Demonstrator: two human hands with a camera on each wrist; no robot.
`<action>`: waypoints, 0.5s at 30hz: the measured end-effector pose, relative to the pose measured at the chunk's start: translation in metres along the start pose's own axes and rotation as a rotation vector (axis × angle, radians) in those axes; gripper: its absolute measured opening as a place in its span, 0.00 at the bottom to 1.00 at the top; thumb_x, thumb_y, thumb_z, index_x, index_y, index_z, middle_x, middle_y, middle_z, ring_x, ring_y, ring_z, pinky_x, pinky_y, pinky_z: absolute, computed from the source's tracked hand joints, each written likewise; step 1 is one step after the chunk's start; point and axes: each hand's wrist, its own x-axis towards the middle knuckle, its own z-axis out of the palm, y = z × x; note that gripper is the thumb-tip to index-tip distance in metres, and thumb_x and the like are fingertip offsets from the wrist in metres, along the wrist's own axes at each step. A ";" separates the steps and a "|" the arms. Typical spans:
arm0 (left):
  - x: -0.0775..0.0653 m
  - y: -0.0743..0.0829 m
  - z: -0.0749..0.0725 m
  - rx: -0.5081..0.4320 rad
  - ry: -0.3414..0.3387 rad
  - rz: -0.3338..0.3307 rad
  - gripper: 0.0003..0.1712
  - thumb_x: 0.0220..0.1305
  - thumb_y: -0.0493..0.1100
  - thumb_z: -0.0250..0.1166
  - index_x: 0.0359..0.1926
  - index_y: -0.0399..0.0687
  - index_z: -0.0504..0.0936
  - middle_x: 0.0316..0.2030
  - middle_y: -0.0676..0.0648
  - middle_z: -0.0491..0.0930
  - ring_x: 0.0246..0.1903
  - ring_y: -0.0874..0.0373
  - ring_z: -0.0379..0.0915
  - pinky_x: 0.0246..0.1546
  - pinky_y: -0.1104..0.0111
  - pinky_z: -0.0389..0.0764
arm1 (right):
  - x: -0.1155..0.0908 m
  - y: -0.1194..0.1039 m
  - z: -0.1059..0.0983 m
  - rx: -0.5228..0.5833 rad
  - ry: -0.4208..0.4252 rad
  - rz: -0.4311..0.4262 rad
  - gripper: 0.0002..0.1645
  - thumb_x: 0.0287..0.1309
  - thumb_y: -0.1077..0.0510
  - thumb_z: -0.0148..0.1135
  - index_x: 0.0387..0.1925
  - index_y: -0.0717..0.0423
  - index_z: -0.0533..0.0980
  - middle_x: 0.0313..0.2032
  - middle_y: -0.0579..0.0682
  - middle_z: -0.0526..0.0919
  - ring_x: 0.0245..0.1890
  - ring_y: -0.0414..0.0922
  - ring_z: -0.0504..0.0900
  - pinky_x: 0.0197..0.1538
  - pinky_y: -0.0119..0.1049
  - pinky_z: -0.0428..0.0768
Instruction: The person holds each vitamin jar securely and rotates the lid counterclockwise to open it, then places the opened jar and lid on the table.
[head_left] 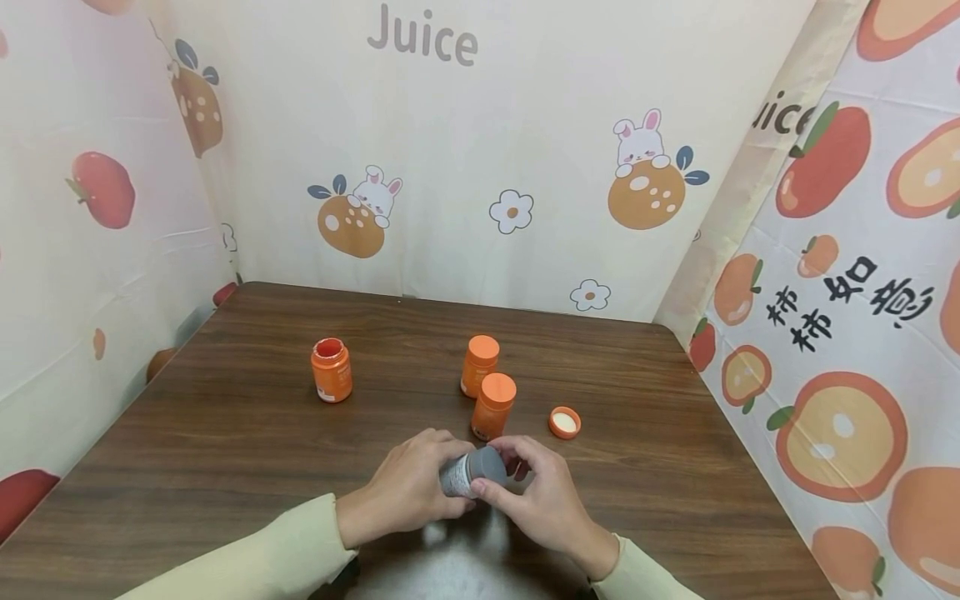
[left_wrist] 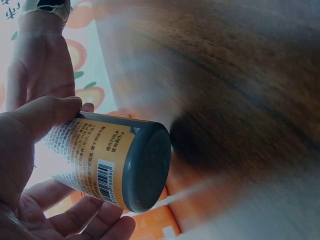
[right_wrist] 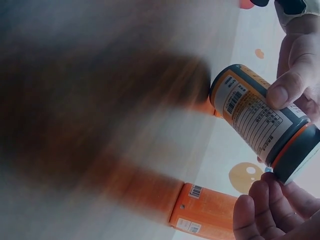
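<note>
A small grey bottle with a printed label point(head_left: 455, 478) lies tilted between the two hands, low in the head view. My left hand point(head_left: 408, 486) grips its body, thumb on one side and fingers on the other. At the other end my right hand point(head_left: 546, 498) pinches the grey cap point(head_left: 489, 465) with thumb and fingertips. In the left wrist view the bottle point(left_wrist: 107, 160) shows its dark base and a barcode. An orange band shows between body and cap point(right_wrist: 298, 155) in the right wrist view; whether the cap is loose, I cannot tell.
An uncapped orange jar point(head_left: 332, 379) stands at the left of the wooden table point(head_left: 637, 375). Two orange bottles with lids on, one behind point(head_left: 478, 371) and one in front point(head_left: 493, 408), stand just beyond the hands. To their right lies an orange lid point(head_left: 564, 423), pale inside facing up.
</note>
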 end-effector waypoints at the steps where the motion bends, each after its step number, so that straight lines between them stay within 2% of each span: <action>1: 0.000 0.000 0.000 -0.002 0.001 -0.002 0.30 0.40 0.51 0.83 0.49 0.55 0.87 0.39 0.59 0.81 0.36 0.64 0.71 0.31 0.70 0.72 | 0.000 0.000 0.000 -0.001 0.001 -0.002 0.21 0.53 0.48 0.80 0.48 0.41 0.82 0.33 0.36 0.81 0.31 0.39 0.79 0.33 0.39 0.79; 6: 0.000 -0.001 0.000 -0.018 -0.005 -0.013 0.27 0.42 0.52 0.83 0.47 0.58 0.88 0.37 0.61 0.80 0.35 0.65 0.70 0.31 0.69 0.72 | 0.000 0.001 0.001 -0.006 0.004 -0.003 0.20 0.54 0.49 0.79 0.48 0.41 0.82 0.33 0.36 0.81 0.31 0.38 0.79 0.32 0.38 0.79; 15: 0.001 -0.002 -0.001 -0.081 -0.058 -0.039 0.24 0.46 0.53 0.83 0.47 0.60 0.87 0.38 0.62 0.83 0.35 0.66 0.72 0.32 0.68 0.74 | -0.001 0.000 0.001 -0.019 0.010 -0.017 0.19 0.55 0.49 0.79 0.47 0.43 0.82 0.33 0.36 0.81 0.31 0.37 0.79 0.32 0.38 0.79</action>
